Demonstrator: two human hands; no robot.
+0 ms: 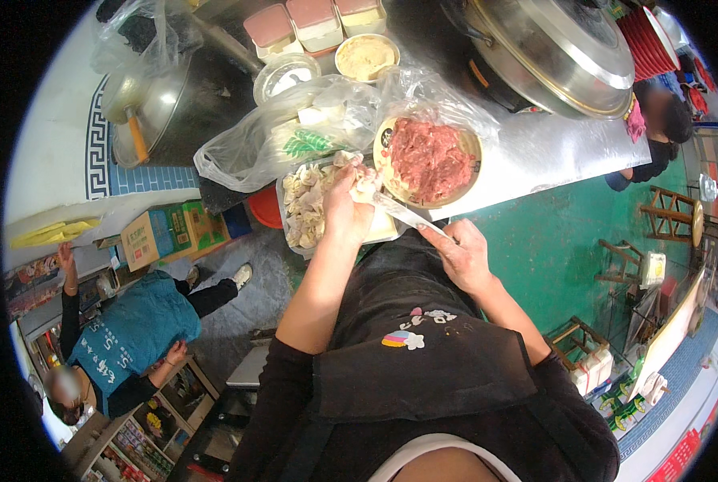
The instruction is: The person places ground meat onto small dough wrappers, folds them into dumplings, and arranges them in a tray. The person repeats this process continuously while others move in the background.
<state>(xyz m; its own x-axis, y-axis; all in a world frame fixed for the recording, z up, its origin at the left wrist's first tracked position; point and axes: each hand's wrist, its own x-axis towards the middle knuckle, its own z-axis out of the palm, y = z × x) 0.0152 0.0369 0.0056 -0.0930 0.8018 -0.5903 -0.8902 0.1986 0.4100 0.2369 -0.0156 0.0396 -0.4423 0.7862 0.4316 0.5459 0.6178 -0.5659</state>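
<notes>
My left hand [348, 211] holds a wonton wrapper [365, 182] with some pink meat on it, over a metal tray [290, 234] of folded wontons [303, 208]. In my right hand [466, 253] is a flat spatula or blunt knife [404, 212], its tip touching the wrapper. Just beyond, a round bowl [477, 158] holds raw minced meat [429, 158]. Pale square wrappers [385, 226] lie at the tray's right side, partly hidden by my left hand. A clear plastic bag [244, 150] with pale contents lies behind the tray.
Lidded seasoning boxes [315, 27], a glass bowl [287, 75] and a bowl of tan paste [366, 57] stand behind. A large steel pot [552, 54] is at the back right, a wok [154, 120] at the left. One person [136, 337] stands at left, another [651, 144] at far right.
</notes>
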